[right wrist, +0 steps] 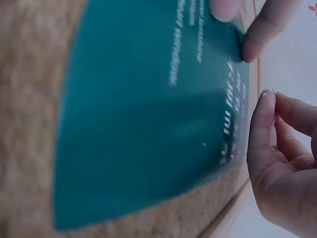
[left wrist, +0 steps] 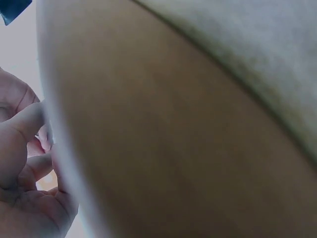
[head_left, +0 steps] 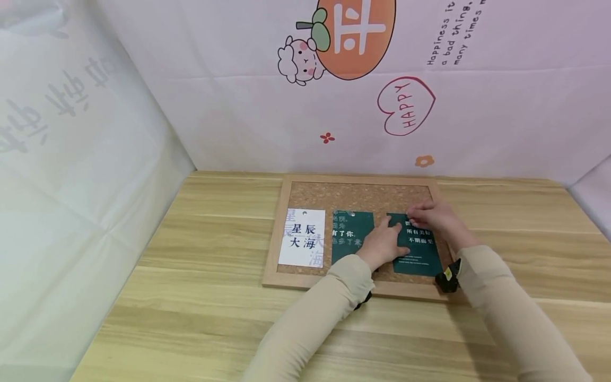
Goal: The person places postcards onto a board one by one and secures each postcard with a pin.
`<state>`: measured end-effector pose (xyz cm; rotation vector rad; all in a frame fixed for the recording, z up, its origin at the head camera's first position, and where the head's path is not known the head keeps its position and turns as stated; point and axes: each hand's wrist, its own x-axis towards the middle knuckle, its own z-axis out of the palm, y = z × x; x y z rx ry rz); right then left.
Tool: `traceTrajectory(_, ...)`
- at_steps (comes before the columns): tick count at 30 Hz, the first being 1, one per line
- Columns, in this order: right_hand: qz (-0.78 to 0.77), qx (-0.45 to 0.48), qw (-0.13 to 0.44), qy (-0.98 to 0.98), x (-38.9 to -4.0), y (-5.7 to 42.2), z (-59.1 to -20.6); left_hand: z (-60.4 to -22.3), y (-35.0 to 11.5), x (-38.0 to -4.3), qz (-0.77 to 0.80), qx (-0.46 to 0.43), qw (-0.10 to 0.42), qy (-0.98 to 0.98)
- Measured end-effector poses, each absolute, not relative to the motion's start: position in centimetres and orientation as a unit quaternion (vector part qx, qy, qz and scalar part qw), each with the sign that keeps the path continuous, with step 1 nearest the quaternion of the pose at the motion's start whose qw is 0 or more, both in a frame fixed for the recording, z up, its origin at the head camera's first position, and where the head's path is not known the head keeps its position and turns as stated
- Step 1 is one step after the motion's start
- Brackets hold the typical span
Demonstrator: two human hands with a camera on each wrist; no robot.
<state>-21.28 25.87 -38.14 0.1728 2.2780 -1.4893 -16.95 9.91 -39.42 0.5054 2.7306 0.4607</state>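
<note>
A dark green card with white lettering lies at the right of a wood-framed corkboard. My left hand spreads its fingers over the card's left side and rests on it. At the card's top edge, my right hand pinches a tiny pin between thumb and forefinger, mostly hidden by the fingertips. Close up in the right wrist view, the green card bows up from the cork at its near end, and left fingers press its far part. The board's frame fills much of the left wrist view.
A white card and another green card lie in a row on the cork to the left, each with a small round spot at its top. The wooden table meets a printed white backdrop behind the board.
</note>
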Motion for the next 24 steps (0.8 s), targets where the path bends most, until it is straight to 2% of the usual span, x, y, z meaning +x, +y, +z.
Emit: traceTrajectory(24,-0.523,0.073,0.220,0.820,-21.44,25.86,-39.00,-39.54,9.70,-16.95,0.174,0.180,0.165,0.954)
